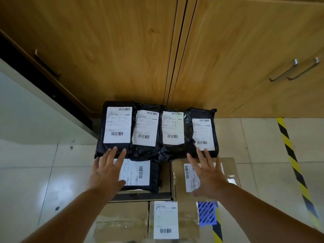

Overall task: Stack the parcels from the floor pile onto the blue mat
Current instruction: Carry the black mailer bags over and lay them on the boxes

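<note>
While spread, hands [107, 171] over parcels [145, 128]

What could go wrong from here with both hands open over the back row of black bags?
The four black bags lie edge to edge; pushing one may shift its neighbours. The right hand hovers over the brown box and could nudge it. The blue mat is mostly covered, so placement is hard to judge.
</note>
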Tool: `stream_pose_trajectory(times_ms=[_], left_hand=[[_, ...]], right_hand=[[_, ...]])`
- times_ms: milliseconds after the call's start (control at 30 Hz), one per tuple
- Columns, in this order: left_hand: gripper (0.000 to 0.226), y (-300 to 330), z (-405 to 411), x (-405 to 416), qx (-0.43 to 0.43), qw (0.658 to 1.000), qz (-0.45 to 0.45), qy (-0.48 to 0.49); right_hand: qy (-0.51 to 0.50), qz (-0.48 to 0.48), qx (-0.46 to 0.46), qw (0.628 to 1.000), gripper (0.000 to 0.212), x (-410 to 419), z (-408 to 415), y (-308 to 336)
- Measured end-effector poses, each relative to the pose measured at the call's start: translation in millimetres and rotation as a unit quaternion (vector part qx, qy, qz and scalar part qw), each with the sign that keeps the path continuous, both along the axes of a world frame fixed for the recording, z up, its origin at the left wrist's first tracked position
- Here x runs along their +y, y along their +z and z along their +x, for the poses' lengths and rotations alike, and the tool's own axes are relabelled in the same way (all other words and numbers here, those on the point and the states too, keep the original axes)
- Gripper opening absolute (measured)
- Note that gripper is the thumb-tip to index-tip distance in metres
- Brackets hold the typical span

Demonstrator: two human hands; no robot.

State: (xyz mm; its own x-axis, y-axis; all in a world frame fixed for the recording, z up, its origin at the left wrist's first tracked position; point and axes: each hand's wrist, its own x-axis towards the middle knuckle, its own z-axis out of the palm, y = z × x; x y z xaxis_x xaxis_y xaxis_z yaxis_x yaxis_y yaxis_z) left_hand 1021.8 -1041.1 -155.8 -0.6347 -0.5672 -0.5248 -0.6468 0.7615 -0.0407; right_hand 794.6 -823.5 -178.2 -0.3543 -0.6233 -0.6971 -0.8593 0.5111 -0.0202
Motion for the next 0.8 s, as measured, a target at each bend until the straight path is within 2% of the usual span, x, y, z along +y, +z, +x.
stream_pose_trajectory(times_ms=[100,233,333,667,733,800], left_hand=[[0.102,-27,19,27,0.042,0.998,0.034,0.037],[0.100,-65,36,40,-0.019,0.996,0.068,0.060],[0.101,-85,39,44,-0.022,0.990,0.101,0.094],[0.094,-92,45,45,0.039,0.986,0.105,0.124],[0.090,-87,50,42,0.079,0.978,0.097,0.169],[0.093,-83,59,40,0.126,0.951,0.078,0.271]], right_hand=[[0.027,0.019,-0.002,0.999,0.132,12,17,-18],[0.018,0.001,-0.004,1.000,0.130,19,20,-36],[0.018,-0.011,0.005,1.000,0.130,19,19,-43],[0.030,-0.031,0.034,0.998,0.129,22,26,-43],[0.068,-0.065,0.058,0.994,0.129,20,38,-38],[0.111,-0.091,0.051,0.988,0.127,12,59,-41]])
